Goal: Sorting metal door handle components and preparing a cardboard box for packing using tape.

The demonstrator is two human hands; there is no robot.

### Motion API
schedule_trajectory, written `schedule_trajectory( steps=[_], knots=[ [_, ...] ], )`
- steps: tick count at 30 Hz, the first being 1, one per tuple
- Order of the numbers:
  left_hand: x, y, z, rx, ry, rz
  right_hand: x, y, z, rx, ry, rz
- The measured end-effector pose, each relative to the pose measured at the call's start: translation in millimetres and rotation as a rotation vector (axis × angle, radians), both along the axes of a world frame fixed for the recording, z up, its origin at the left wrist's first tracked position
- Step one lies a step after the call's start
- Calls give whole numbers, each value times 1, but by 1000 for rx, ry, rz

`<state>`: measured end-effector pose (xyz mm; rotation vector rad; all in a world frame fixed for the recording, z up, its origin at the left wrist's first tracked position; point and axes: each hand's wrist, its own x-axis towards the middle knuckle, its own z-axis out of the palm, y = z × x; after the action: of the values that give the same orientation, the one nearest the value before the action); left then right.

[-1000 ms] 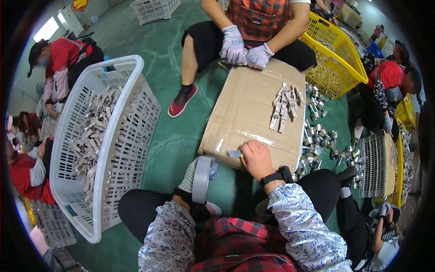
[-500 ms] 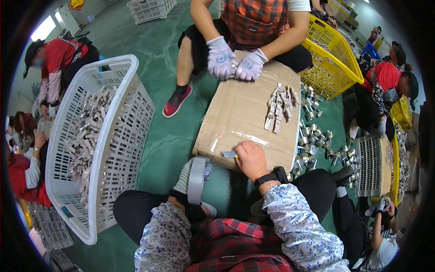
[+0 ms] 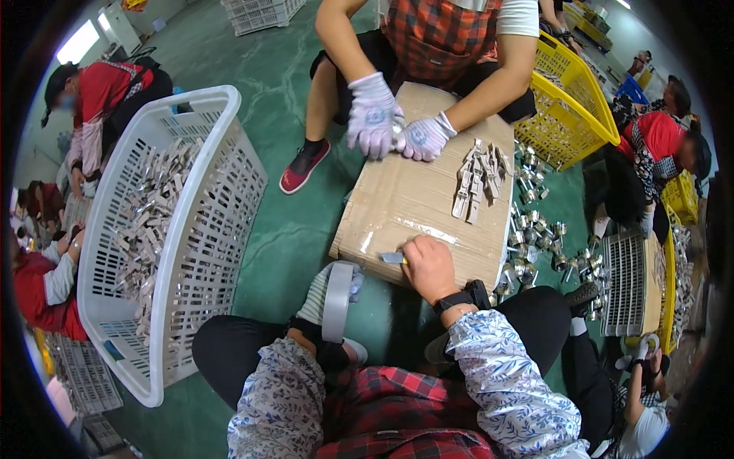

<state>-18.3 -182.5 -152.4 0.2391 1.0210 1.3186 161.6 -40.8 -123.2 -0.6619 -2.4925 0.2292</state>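
Observation:
My left hand (image 3: 315, 298), in a striped knit glove, is closed on a roll of grey tape (image 3: 334, 310) just off the near left corner of a cardboard box (image 3: 382, 206). My bare right hand (image 3: 430, 268) rests at the box's near edge. It is wrapped round a utility knife (image 3: 393, 258), whose blade points left and whose yellow part peeks out by the fingers. Several flat metal clips (image 3: 475, 180) lie in a pile on the box's right side. Across from me, a co-worker's gloved hands (image 3: 394, 130) hold a small metal piece, mostly hidden.
At left stands a white plastic basket (image 3: 191, 222) full of metal clips. Round metal parts (image 3: 527, 237) lie scattered on the green floor right of the box. A yellow basket (image 3: 569, 107) stands at the back right. Other people sit working on both sides.
The co-worker's hands have come slightly nearer over the box, and the left one has lifted a little off the right. My own hands keep nearly the same pose; the whole view shifts slightly.

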Motion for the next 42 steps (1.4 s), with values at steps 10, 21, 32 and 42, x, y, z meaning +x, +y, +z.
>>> schedule_trajectory(
  steps=[10,21,32,42],
  knots=[
    [0,-1,5,22,-114,20,1,-2,1,13,-19,-16],
    [-8,-1,-23,4,-298,79,-17,-13,8,-69,-118,-184],
    [-5,-2,-29,-95,-536,209,-23,-18,13,-142,-223,-248],
    [-5,-7,-23,-70,-600,163,-38,-42,20,-144,-270,-74]
  ],
)
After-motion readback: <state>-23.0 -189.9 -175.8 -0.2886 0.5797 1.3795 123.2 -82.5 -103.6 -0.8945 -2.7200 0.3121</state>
